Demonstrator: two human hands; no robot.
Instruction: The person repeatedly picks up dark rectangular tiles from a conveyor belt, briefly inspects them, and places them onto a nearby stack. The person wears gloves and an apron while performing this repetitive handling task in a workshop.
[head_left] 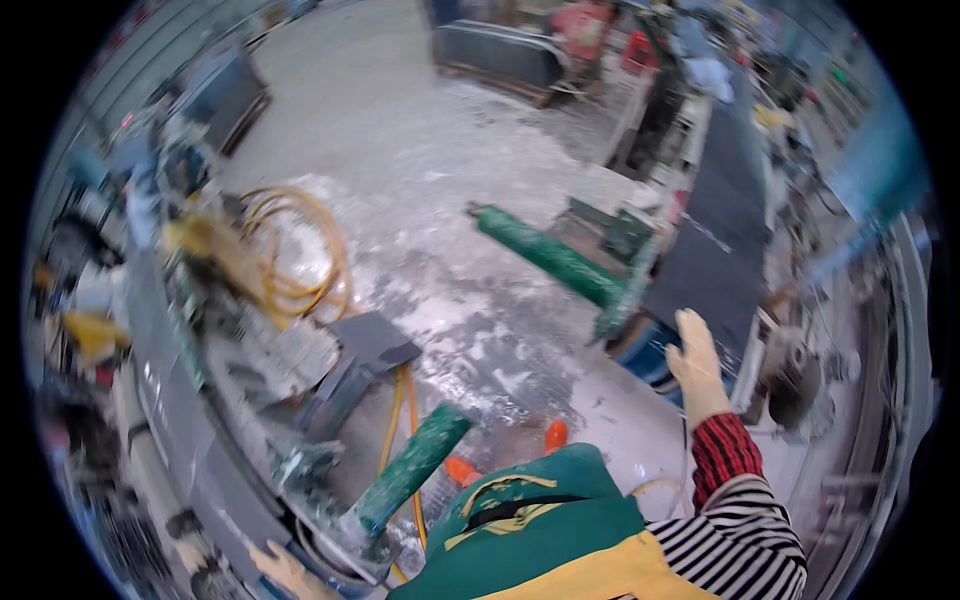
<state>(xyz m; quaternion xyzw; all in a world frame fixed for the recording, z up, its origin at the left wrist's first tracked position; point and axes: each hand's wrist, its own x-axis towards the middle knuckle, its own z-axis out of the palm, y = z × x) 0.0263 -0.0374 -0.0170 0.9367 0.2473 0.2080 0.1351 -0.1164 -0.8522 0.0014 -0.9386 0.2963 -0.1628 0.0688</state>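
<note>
My right hand [697, 365], in a pale glove, reaches out at the right with its fingers stretched and thumb apart. It is at the near end of a dark flat slab [715, 240] that lies along the right-hand machine line; whether it touches the slab I cannot tell. At the lower left, my left hand [285, 572], also pale-gloved, is held out with fingers extended beside a grey belt-like surface [215, 490]. Nothing shows in either hand. A blue roller [648, 358] sits just left of my right hand.
Green rollers jut inward from both sides, one at the right [550, 255] and one near my feet [412, 470]. A coiled yellow hose [335, 250] lies on the wet floor [450, 300]. Farther off are a dark slab stack [500, 55] and a person in red [582, 30].
</note>
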